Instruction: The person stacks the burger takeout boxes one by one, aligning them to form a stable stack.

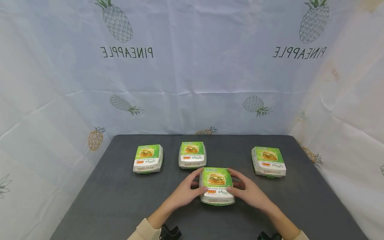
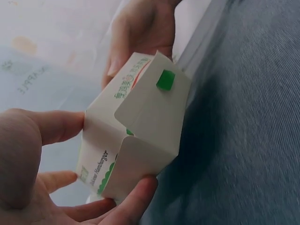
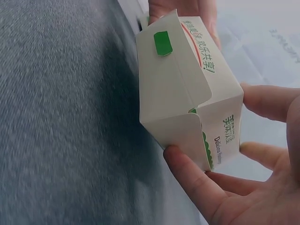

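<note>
A white and green burger box with a burger picture on its lid sits on the dark grey table, front centre. My left hand grips its left side and my right hand grips its right side, thumbs on the lid's front corners. In the left wrist view the box shows its closed front flap with a green tab, held between the thumb and fingers of my left hand. The right wrist view shows the same box held in my right hand.
Three more closed burger boxes stand farther back: one at the left, one in the middle just behind the held box, one at the right. A pale cloth with pineapple prints walls the table on three sides.
</note>
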The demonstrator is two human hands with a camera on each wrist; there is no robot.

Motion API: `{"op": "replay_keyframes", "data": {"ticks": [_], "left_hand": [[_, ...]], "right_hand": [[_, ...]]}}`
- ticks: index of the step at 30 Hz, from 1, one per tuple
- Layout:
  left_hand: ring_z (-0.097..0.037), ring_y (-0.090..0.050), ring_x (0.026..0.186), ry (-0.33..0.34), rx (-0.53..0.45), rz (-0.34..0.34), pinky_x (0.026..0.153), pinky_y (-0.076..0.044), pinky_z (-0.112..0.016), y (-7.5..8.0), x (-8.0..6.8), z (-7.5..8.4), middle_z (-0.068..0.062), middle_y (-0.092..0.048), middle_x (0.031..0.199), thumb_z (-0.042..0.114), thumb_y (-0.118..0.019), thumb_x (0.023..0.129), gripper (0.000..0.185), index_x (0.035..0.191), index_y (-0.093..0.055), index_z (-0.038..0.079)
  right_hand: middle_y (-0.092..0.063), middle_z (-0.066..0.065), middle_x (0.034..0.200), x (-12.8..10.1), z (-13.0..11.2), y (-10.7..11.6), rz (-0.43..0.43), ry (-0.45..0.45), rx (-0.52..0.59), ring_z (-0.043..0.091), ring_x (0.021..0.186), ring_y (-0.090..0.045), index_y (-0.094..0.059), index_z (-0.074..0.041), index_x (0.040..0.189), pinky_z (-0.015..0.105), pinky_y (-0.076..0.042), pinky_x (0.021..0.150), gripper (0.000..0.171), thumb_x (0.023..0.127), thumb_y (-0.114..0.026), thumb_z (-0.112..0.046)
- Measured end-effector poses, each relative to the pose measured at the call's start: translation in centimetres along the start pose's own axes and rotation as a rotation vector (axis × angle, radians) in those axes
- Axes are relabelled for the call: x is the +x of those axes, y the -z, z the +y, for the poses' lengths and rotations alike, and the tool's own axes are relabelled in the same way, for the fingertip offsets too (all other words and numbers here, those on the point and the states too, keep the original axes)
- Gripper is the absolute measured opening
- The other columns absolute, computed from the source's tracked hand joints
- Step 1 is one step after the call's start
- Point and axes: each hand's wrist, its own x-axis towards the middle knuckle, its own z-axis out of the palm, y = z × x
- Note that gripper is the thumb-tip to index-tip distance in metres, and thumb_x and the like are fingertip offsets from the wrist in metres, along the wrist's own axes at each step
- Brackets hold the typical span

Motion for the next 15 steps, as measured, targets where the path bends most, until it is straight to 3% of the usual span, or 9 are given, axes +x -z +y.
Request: {"op": "replay_keyframes", "data": {"ticks": [9, 15], "left_hand": [[-0.033, -0.059, 0.122, 0.034, -0.023, -0.017, 0.088, -0.053, -0.039, 1.3, -1.2, -1.3, -0.018, -0.043, 0.149, 0.034, -0.067, 0.1, 0.071, 0.16, -0.033, 0.017], [-0.032, -0.061, 0.121, 0.021, 0.02, -0.034, 0.091, -0.052, -0.041, 1.5, -1.5, -1.8, -0.02, -0.042, 0.15, 0.034, -0.064, 0.101, 0.071, 0.161, -0.03, 0.015]], "right_hand": [[-0.039, 0.026, 0.153, 0.9, 0.3, -1.4, -0.081, 0.05, -0.002, 0.041, 0.125, -0.057, -0.032, -0.01, 0.16, 0.035, -0.055, 0.085, 0.076, 0.098, -0.072, -0.028], [-0.041, 0.026, 0.151, 0.9, 0.4, -2.0, -0.074, 0.063, -0.036, 0.041, 0.124, -0.058, -0.033, -0.009, 0.159, 0.033, -0.055, 0.084, 0.077, 0.096, -0.073, -0.03]]}}
